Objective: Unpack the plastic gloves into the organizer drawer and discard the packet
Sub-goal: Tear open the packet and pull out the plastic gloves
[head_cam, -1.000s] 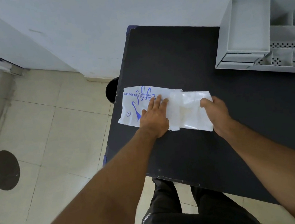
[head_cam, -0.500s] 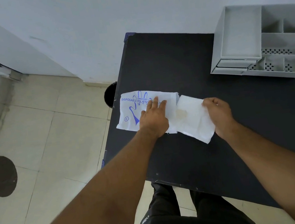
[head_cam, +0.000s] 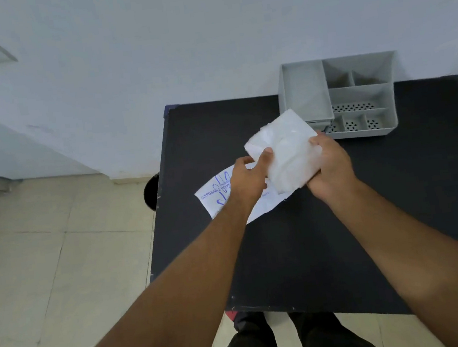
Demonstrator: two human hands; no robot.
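A stack of translucent white plastic gloves [head_cam: 285, 149] is lifted off the black table [head_cam: 330, 247], held between both hands. My left hand [head_cam: 250, 181] pinches its left edge and my right hand [head_cam: 331, 168] grips its right side. The white packet [head_cam: 213, 196] with blue print lies flat on the table under my left hand, partly hidden by it. The grey organizer [head_cam: 356, 96] stands at the table's far edge by the wall, just behind the gloves; its drawer front is hidden behind the stack.
A dark round object [head_cam: 151, 192] sits on the floor beside the table's left edge. Tiled floor [head_cam: 61, 263] lies to the left, and a white wall [head_cam: 179, 50] runs behind the table. My legs show below the near table edge.
The gloves have come fully out of the packet and risen off the table toward the organizer. My left hand left the packet and took the stack's edge. The camera tilted up.
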